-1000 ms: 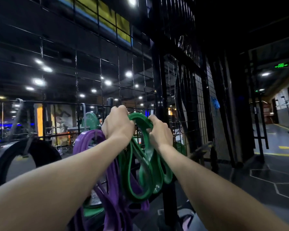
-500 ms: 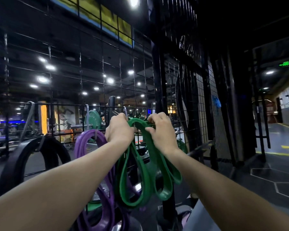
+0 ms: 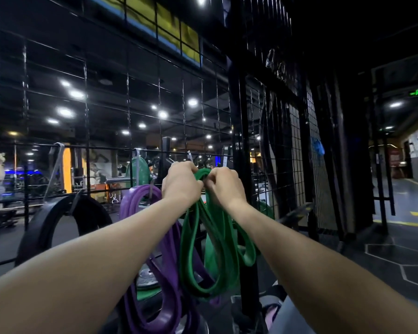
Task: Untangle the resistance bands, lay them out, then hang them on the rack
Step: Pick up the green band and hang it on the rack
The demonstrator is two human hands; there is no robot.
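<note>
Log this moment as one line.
left hand: grips green band | right hand: grips green band | purple band: hung

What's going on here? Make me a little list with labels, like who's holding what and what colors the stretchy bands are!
Place: a gym, in front of a black wire rack
Left hand: grips the top of the green bands
Right hand: grips the same green bunch, right beside the left hand
Green bands: several loops hanging down from both hands
Purple bands: draped over a hook on the rack, left of the green ones
Black band: hangs on the rack, farther left
</note>
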